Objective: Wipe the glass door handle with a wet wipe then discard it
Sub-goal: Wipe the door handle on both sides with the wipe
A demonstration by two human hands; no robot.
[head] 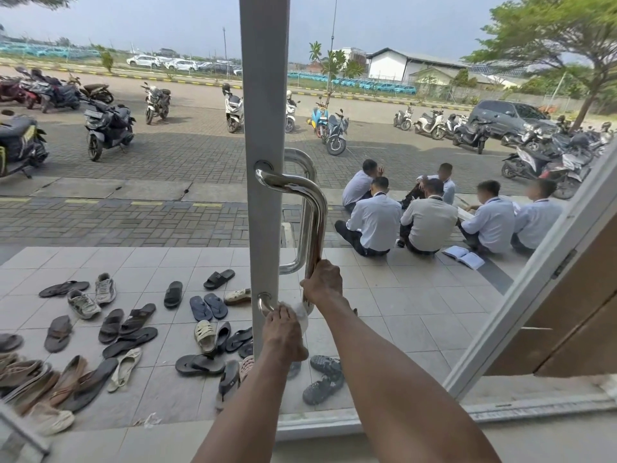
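Hazy even daylight, glare streaks on the curved polished steel door handle [319, 212] above the gripping right hand [322, 282], frame edges bowed and smeared.

No legible text anywhere. Number plates on the parked motorbikes [107, 128] are too small and blurred to read; the open book [464, 257] on the tiles shows no readable print.

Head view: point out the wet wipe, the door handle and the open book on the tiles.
wet wipe [303, 317], head view, white fold at the handle's lower bend
door handle [320, 218], head view, middle of the near vertical bar
open book [464, 257], head view, centre of its pages
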